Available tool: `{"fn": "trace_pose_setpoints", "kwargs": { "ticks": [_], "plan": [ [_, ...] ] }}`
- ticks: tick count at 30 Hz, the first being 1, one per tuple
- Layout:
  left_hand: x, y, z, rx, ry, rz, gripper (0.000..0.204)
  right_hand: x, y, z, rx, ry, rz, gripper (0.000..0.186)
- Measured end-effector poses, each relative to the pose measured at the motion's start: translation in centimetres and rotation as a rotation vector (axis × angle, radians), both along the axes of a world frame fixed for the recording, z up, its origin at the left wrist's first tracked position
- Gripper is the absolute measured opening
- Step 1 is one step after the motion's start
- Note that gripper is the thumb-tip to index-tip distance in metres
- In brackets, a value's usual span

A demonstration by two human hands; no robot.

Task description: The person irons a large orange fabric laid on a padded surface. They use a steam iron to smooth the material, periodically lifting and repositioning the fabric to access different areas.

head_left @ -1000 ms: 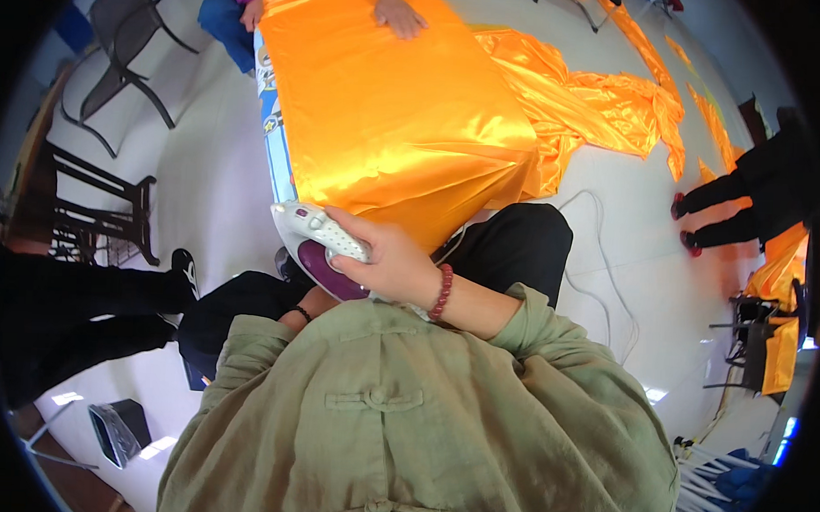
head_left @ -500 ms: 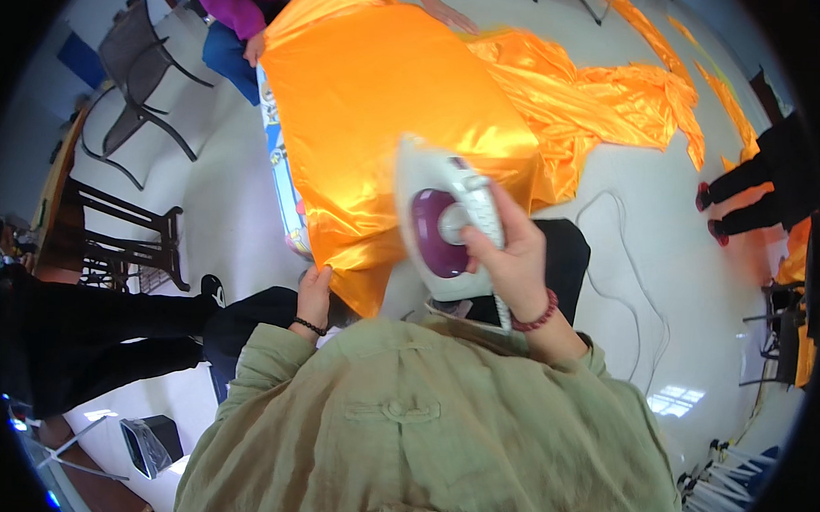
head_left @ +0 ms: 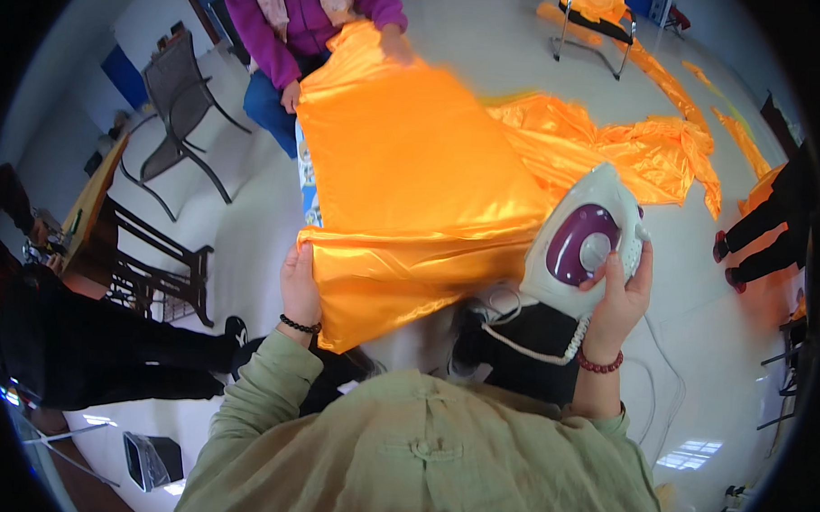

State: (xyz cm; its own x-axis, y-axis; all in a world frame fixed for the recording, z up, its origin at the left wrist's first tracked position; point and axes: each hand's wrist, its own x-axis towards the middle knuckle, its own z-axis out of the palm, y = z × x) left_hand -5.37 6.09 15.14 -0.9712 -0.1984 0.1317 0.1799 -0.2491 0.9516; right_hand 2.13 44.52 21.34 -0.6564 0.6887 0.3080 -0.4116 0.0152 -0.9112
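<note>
Left hand point(head_left: 300, 286) pinches the orange cloth point(head_left: 417, 189) edge; right hand point(head_left: 618, 310) grips the iron point(head_left: 580, 239). Recommend pulling creases between both hands taut before pressing.

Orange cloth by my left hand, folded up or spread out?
Spread out: the orange cloth lies broad and mostly smooth, creased beside your left hand.
</note>
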Motion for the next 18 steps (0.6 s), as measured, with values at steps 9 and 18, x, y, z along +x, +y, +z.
{"fn": "trace_pose_setpoints", "kwargs": {
  "ticks": [9, 18],
  "plan": [
    [-5.7, 0.8, 8.5, 0.08, 0.192, -0.11, 0.026, 0.5, 1.6, 0.3, -0.072, 0.022, 0.015, 0.055],
    [-8.7, -0.4, 10.3, 0.092, 0.163, -0.204, 0.027, 1.6, 2.2, 0.8, -0.021, 0.015, -0.022, 0.051]
  ]
}}
